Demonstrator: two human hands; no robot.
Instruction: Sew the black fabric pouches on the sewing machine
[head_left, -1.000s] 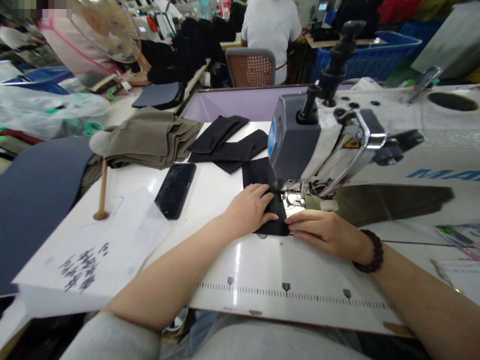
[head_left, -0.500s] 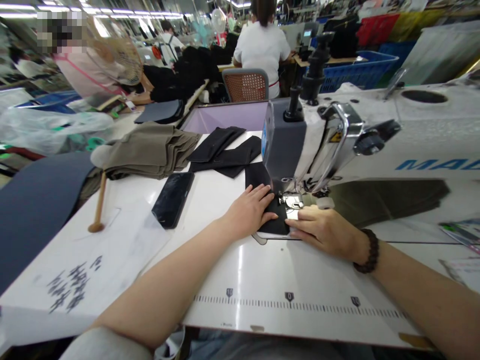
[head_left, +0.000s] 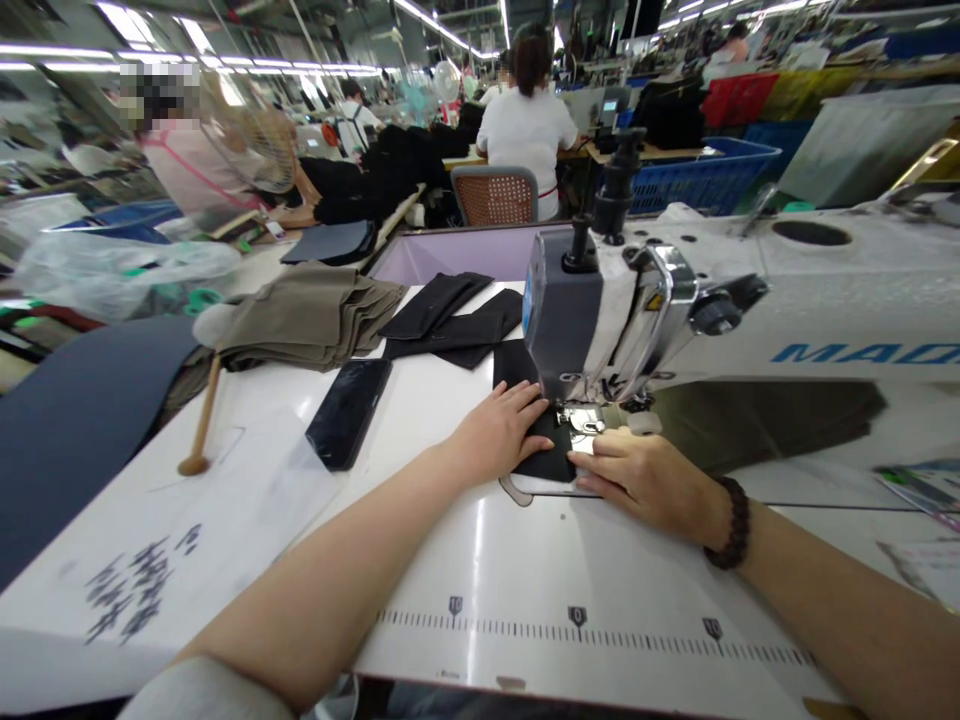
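Black cloth piece (head_left: 553, 464) lies flat at the sewing machine's (head_left: 566, 305) needle end, right edge along the presser foot (head_left: 583, 420); can't tell if any is beneath the foot. My left hand (head_left: 501, 432) is spread palm-down on it, gripping nothing, likely keeping it flat and steady. My right hand (head_left: 646, 482) has fingertips at the cloth's near right corner, in front of the machine's foot, probably to line up the edge; can't tell whether they pinch or just touch. Folded black pieces (head_left: 450, 318) sit left of the machine head, likely for easy reach. Farther left of it: brown cloth stack (head_left: 300, 315) and phone (head_left: 349, 415), apparently parked clear of the needle.
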